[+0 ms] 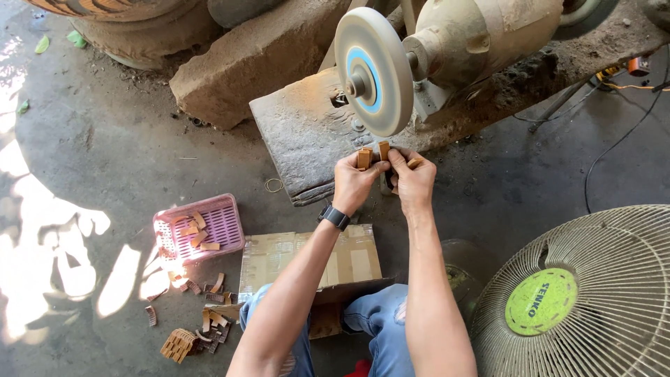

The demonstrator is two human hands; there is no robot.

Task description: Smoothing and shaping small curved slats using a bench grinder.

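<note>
Hands meet just below the rim of a grey wheel (373,70) with a blue centre ring, mounted on a dusty grinder (481,35). The left hand (354,183), with a dark watch (335,217) on its wrist, is closed around a few small tan wood pieces (364,158) whose ends stick up above the fingers. The right hand (412,183) pinches another piece (384,149) upright, its top just under the wheel's edge, and a further tan piece shows at its outer fingers. The two hands touch each other, thumbs together. Whether the upright piece actually touches the wheel cannot be told.

The grinder sits on a worn grey slab (307,139) on the concrete floor (105,139). A flattened cardboard box (310,262), brown with glossy clear tape across it, lies near the person's knees in blue jeans. Left of it stands a pink slotted plastic basket (227,220) holding more tan pieces, with others scattered on the floor below it, some ridged like combs (178,343). At lower right is a cream fan (593,300) with a wire grille and a round lime-green label at its hub bearing dark lettering. A rough stone block (244,63) lies behind the slab.
</note>
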